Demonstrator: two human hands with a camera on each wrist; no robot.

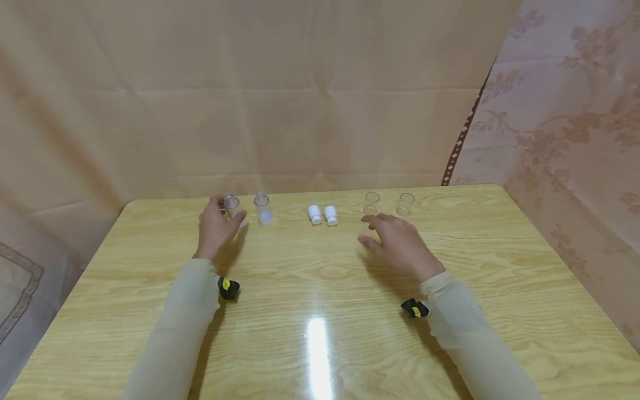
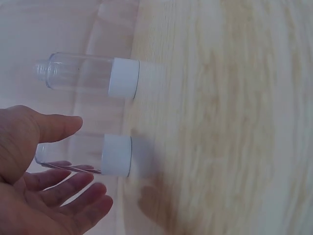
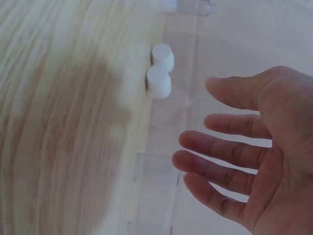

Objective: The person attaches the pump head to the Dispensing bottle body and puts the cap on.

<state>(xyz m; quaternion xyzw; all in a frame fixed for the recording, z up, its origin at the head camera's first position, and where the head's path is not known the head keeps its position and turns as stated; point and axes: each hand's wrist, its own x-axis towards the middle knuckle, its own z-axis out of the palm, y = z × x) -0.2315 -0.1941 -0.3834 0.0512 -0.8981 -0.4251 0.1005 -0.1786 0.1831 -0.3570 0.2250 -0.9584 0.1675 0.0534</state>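
Note:
My left hand (image 1: 216, 229) reaches around the leftmost clear bottle (image 2: 73, 152), which stands upright with a white base. In the left wrist view its thumb and fingers lie on either side of that bottle, parted; contact is hard to tell. A second clear bottle (image 1: 263, 208) with the same white base and a threaded neck stands just to the right. My right hand (image 1: 400, 241) hovers over the table with fingers spread, holding nothing. Beyond it are two transparent cylindrical covers, one on the left (image 1: 371, 203) and one on the right (image 1: 405, 204).
Between the hands, two small white stepped cylinders (image 1: 314, 214) (image 1: 330, 215) sit side by side near the back of the wood-grain table (image 1: 280, 311). A beige cloth (image 1: 300, 111) hangs behind the table's back edge. A floral cloth (image 1: 575, 139) hangs at the right.

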